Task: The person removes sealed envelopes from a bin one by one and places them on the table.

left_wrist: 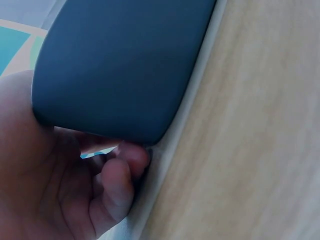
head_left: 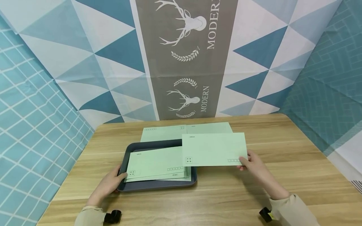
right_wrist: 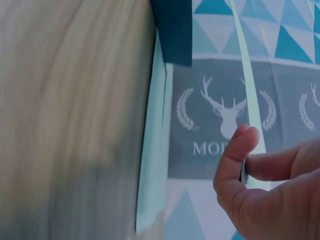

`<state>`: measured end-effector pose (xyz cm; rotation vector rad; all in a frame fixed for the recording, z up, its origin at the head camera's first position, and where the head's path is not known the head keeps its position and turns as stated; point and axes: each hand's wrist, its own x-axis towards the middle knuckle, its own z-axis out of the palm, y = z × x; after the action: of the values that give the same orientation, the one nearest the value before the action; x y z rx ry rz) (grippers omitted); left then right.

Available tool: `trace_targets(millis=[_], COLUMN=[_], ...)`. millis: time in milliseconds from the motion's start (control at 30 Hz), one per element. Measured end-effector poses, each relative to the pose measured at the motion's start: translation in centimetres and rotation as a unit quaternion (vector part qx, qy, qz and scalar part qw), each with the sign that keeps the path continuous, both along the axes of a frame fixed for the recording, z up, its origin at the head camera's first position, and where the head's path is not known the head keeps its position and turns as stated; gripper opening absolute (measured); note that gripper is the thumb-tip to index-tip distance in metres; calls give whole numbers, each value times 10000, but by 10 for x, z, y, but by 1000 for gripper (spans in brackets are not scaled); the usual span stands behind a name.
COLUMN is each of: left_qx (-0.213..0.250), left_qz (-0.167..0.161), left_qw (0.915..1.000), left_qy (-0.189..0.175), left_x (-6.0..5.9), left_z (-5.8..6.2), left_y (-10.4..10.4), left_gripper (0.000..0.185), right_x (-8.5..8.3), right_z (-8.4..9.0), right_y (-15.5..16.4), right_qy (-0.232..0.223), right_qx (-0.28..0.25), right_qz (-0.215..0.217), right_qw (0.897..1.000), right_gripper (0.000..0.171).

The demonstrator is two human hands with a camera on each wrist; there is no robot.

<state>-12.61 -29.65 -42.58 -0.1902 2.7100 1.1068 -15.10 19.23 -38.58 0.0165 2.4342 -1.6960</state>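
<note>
My right hand (head_left: 255, 168) pinches a pale green envelope (head_left: 215, 147) by its lower right corner, thumb on the front face. Raised above the table, the envelope overlaps the right part of a dark grey tray (head_left: 158, 185). In the right wrist view this envelope (right_wrist: 251, 95) appears edge-on between thumb and fingers. My left hand (head_left: 108, 183) grips the tray's left side, its thumb over the rim. The left wrist view shows curled fingers (left_wrist: 117, 185) low beside the tray's outer wall (left_wrist: 120, 70). Several stacked green envelopes (head_left: 155, 163) lie inside the tray.
Behind the tray, two green envelopes (head_left: 161, 133) (head_left: 210, 127) lie side by side on the wooden table (head_left: 220, 201), partly covered by the tray and the held envelope. A patterned cloth (head_left: 185, 69) hangs along the table's far edge.
</note>
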Motion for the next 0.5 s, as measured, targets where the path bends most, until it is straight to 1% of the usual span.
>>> trace_targets(millis=[133, 233, 400, 500], left_qx=[28, -29, -142, -148], left_qz=[-1, -18, -45, -43], left_qw=[10000, 10000, 9999, 9999], left_qy=[-41, -41, -3, -17], left_x=[0, 0, 0, 0], left_z=[0, 0, 1, 1], left_y=[0, -1, -1, -1], left_gripper=[59, 60, 61, 61], right_x=[2, 4, 8, 10], right_z=[3, 4, 0, -4], right_y=[14, 22, 30, 35], right_qy=[-23, 0, 31, 0], right_qx=[115, 68, 67, 219], right_qz=[26, 70, 114, 77], right_qw=[9999, 10000, 9999, 9997], right_gripper=[36, 37, 36, 36])
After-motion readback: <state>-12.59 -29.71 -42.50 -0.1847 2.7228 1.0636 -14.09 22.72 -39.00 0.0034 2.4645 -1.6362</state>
